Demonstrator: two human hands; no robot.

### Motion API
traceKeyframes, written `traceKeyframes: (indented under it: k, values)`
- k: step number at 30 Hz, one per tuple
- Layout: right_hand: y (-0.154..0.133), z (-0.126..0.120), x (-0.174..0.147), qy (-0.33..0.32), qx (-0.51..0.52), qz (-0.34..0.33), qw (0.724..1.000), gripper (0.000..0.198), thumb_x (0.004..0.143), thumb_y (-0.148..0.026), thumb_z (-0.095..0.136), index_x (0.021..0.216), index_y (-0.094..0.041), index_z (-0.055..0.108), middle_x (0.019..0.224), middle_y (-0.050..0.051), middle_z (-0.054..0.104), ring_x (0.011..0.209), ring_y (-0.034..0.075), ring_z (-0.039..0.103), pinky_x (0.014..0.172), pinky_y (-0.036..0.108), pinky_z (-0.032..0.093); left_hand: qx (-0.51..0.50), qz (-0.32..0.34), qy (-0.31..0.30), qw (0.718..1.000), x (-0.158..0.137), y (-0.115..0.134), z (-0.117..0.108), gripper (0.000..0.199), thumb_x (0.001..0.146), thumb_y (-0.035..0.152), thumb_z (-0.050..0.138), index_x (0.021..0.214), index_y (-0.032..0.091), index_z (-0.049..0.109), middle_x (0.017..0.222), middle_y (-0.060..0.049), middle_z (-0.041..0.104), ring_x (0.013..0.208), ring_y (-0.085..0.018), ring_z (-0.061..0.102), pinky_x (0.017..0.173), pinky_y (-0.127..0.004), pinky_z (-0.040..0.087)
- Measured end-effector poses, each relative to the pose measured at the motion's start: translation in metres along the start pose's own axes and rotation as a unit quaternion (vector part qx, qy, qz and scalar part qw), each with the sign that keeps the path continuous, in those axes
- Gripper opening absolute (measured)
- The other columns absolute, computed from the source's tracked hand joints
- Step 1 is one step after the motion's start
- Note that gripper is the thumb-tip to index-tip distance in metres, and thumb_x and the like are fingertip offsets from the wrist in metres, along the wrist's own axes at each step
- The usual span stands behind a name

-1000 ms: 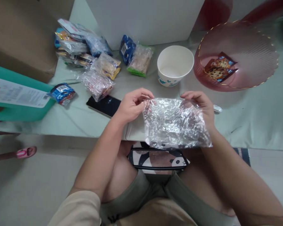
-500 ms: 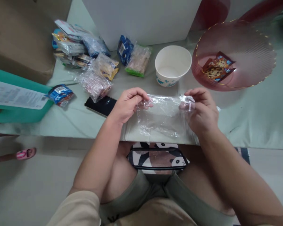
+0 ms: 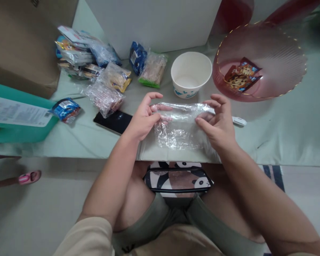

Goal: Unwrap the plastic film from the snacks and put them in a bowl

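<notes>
A clear plastic bag [image 3: 180,129] is stretched between my two hands above the table's front edge. My left hand [image 3: 146,117] grips its left side, the thumb in front and fingers behind the film. On the other side my right hand [image 3: 218,121] holds the bag's right edge, with thumb and fingers on the film. Nothing shows inside the bag. Beyond it stands a white paper bowl [image 3: 191,74] with a blue pattern. A white-handled tool [image 3: 239,121] lies partly hidden behind my right hand.
Packaged snacks [image 3: 77,53] are heaped at the back left, with a phone [image 3: 113,121] before them. A pink gold-rimmed bowl [image 3: 280,64] holds snack packets [image 3: 242,76]. A teal container [image 3: 18,131] and a cardboard box [image 3: 24,46] stand left. Someone's foot in a pink sandal [image 3: 29,177] shows below.
My right hand has shifted left along the bag and its grip has changed, uncovering the white-handled tool. My left-hand fingers have spread, and the view has shifted slightly.
</notes>
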State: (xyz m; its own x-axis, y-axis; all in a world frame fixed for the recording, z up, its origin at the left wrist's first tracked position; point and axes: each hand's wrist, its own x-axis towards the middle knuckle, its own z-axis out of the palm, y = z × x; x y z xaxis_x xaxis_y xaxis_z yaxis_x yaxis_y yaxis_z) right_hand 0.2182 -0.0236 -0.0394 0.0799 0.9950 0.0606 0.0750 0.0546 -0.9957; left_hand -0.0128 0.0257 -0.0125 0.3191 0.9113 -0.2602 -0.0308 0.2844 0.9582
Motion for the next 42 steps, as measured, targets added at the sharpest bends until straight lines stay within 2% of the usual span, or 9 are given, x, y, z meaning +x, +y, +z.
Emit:
traceKeyframes:
  k: [5, 9, 13, 20, 25, 28, 31, 37, 42]
  values:
    - [0.002, -0.001, 0.001, -0.053, 0.063, 0.086, 0.993, 0.082, 0.074, -0.042, 0.085, 0.137, -0.038, 0.033, 0.123, 0.006, 0.059, 0.090, 0.019, 0.069, 0.082, 0.040, 0.061, -0.015, 0.028, 0.010, 0.999, -0.001, 0.003, -0.004, 0.056, 0.076, 0.016, 0.067, 0.125, 0.031, 0.046, 0.110, -0.001, 0.067, 0.083, -0.016, 0.075, 0.071, -0.028, 0.061]
    - [-0.005, 0.003, 0.000, -0.086, 0.100, 0.112, 0.985, 0.068, 0.075, -0.033, 0.084, 0.127, -0.034, 0.040, 0.088, -0.003, 0.063, 0.078, 0.015, 0.066, 0.069, 0.031, 0.057, -0.039, 0.044, 0.035, 0.998, -0.004, 0.006, -0.007, 0.063, 0.076, 0.016, 0.068, 0.131, 0.035, 0.044, 0.120, -0.002, 0.066, 0.098, -0.022, 0.076, 0.076, -0.031, 0.061]
    - [-0.012, 0.003, 0.002, -0.049, 0.122, 0.109, 0.985, 0.055, 0.074, -0.026, 0.079, 0.119, -0.033, 0.047, 0.084, -0.005, 0.060, 0.061, 0.010, 0.055, 0.050, 0.023, 0.044, -0.069, 0.026, 0.045, 0.996, -0.006, 0.012, -0.015, 0.067, 0.078, 0.018, 0.067, 0.135, 0.038, 0.040, 0.127, -0.001, 0.064, 0.108, -0.027, 0.075, 0.078, -0.033, 0.061]
    - [-0.024, -0.005, 0.002, -0.112, 0.124, 0.159, 0.973, 0.055, 0.071, -0.029, 0.077, 0.120, -0.031, 0.053, 0.086, -0.001, 0.061, 0.062, 0.012, 0.052, 0.051, 0.026, 0.041, -0.122, -0.115, -0.138, 0.976, -0.006, 0.015, -0.028, 0.058, 0.077, 0.051, 0.069, 0.124, 0.020, 0.057, 0.118, -0.013, 0.072, 0.084, -0.027, 0.077, 0.052, -0.026, 0.056]
    - [-0.022, -0.005, 0.001, -0.132, 0.101, 0.169, 0.971, 0.057, 0.068, -0.032, 0.081, 0.120, -0.029, 0.056, 0.098, 0.001, 0.066, 0.059, 0.010, 0.049, 0.047, 0.025, 0.038, -0.028, -0.175, -0.231, 0.957, -0.009, 0.012, -0.015, 0.053, 0.067, 0.039, 0.087, 0.109, 0.015, 0.066, 0.095, -0.013, 0.079, 0.074, -0.023, 0.077, 0.056, -0.028, 0.058]
    - [-0.013, -0.005, 0.005, -0.022, 0.116, 0.116, 0.986, 0.062, 0.068, -0.044, 0.084, 0.122, -0.033, 0.054, 0.125, 0.005, 0.064, 0.076, 0.014, 0.062, 0.057, 0.027, 0.050, -0.013, -0.143, -0.195, 0.970, -0.010, 0.013, -0.006, 0.038, 0.069, 0.033, 0.088, 0.093, 0.015, 0.065, 0.081, -0.008, 0.079, 0.065, -0.017, 0.074, 0.057, -0.023, 0.055]
    - [-0.007, -0.004, 0.007, -0.001, 0.146, 0.120, 0.982, 0.067, 0.071, -0.059, 0.080, 0.126, -0.036, 0.050, 0.137, 0.006, 0.060, 0.096, 0.020, 0.068, 0.074, 0.034, 0.058, -0.022, -0.103, -0.145, 0.984, -0.008, 0.013, -0.002, 0.038, 0.070, 0.032, 0.089, 0.089, 0.017, 0.061, 0.076, -0.004, 0.078, 0.061, -0.014, 0.073, 0.054, -0.019, 0.052]
    - [-0.015, 0.005, 0.000, -0.119, 0.170, 0.227, 0.952, 0.056, 0.065, -0.047, 0.088, 0.109, -0.027, 0.061, 0.106, 0.005, 0.070, 0.090, 0.019, 0.069, 0.084, 0.038, 0.059, -0.049, -0.051, -0.166, 0.984, -0.007, 0.008, 0.000, 0.035, 0.073, 0.034, 0.088, 0.086, 0.018, 0.060, 0.079, -0.003, 0.079, 0.062, -0.013, 0.073, 0.056, -0.019, 0.054]
    - [-0.018, 0.007, -0.003, -0.129, 0.095, 0.183, 0.970, 0.033, 0.078, -0.044, 0.078, 0.079, -0.021, 0.055, 0.083, 0.002, 0.068, 0.073, 0.013, 0.063, 0.067, 0.029, 0.053, -0.055, -0.067, -0.174, 0.981, -0.008, 0.009, 0.000, 0.036, 0.073, 0.040, 0.088, 0.085, 0.017, 0.063, 0.077, -0.003, 0.079, 0.063, -0.017, 0.075, 0.059, -0.025, 0.061]
